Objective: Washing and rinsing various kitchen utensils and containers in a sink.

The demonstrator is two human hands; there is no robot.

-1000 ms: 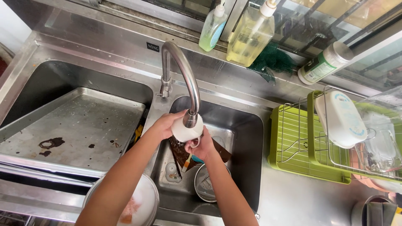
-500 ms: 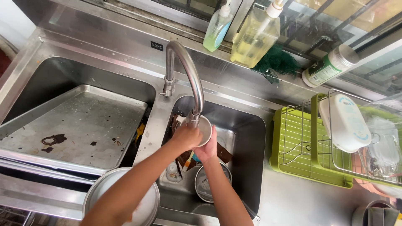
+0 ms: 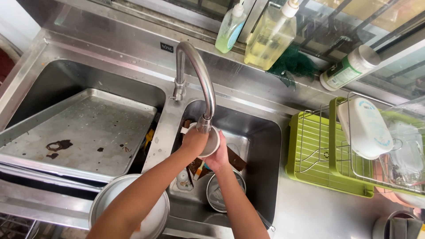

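White cup (image 3: 211, 142) sitting right under the faucet spout (image 3: 204, 124) over the right sink basin (image 3: 261, 146), left hand (image 3: 193, 142) gripping its left side, right hand (image 3: 218, 156) cradling it from below.

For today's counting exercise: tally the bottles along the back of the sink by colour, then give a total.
Green pump bottle: 1
Yellow pump bottle: 1
White bottle with green label, lying tilted: 1
Total: 3
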